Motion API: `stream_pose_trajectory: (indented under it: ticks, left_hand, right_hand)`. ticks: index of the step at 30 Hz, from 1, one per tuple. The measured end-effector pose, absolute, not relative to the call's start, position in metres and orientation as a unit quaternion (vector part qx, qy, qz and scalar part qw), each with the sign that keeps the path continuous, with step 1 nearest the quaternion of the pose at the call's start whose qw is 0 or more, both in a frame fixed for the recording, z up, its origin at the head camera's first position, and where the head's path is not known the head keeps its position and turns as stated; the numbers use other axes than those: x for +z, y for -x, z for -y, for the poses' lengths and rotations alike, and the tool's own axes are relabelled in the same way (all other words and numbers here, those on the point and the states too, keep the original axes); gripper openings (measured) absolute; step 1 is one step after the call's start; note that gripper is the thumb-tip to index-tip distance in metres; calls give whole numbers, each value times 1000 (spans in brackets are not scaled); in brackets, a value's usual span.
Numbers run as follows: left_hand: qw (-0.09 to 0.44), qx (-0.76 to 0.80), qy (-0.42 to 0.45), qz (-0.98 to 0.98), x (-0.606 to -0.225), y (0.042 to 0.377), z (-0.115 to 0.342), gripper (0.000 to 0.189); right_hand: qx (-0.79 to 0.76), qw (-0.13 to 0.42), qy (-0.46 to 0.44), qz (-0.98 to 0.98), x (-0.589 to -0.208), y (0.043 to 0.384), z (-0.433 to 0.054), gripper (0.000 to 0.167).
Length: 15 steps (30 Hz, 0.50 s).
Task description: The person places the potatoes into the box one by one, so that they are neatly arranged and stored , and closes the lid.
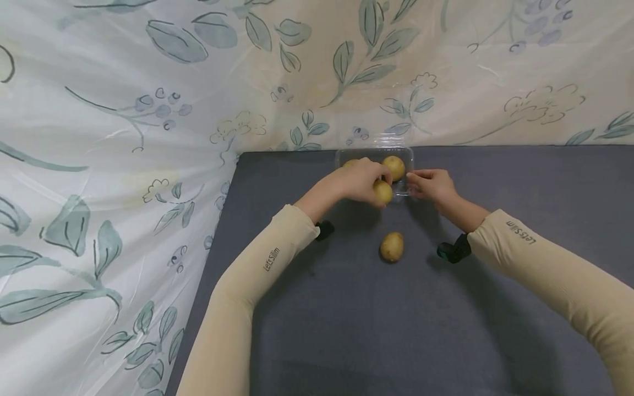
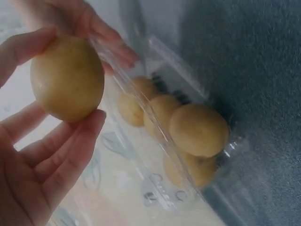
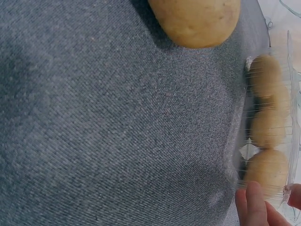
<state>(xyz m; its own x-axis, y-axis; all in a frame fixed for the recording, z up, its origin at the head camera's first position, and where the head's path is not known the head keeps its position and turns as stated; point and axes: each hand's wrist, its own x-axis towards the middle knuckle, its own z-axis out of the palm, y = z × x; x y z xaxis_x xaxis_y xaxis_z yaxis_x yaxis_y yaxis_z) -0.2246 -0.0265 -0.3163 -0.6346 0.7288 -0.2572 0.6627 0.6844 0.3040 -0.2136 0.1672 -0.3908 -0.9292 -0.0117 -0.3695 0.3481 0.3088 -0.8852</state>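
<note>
A potato (image 2: 68, 79) is pinched between the thumb and fingers of my left hand (image 1: 361, 180), held above the near side of a clear plastic container (image 1: 412, 159). Inside the container lie several potatoes, one of them the potato (image 1: 393, 168) at its right end; the wrist views show more through the clear wall. My right hand (image 1: 432, 186) grips the container's right end, with thumb and fingers (image 3: 254, 205) on either side of its edge. Another potato (image 1: 392, 247) lies on the table in front of the container.
The container stands at the back of the dark grey table (image 1: 396, 330), against a leaf-patterned sheet (image 1: 307, 71). The same sheet hangs along the left side. Dark straps (image 1: 453, 249) hang under both wrists.
</note>
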Motion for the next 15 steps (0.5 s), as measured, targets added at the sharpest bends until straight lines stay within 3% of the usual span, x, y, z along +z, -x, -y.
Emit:
stream_pose_trajectory:
  ticks: [15]
  left_hand:
    - [163,97,-272,-943,-334,252,16,50]
  right_hand:
    - [-578,149,-105,-795,-395,216,-168,54]
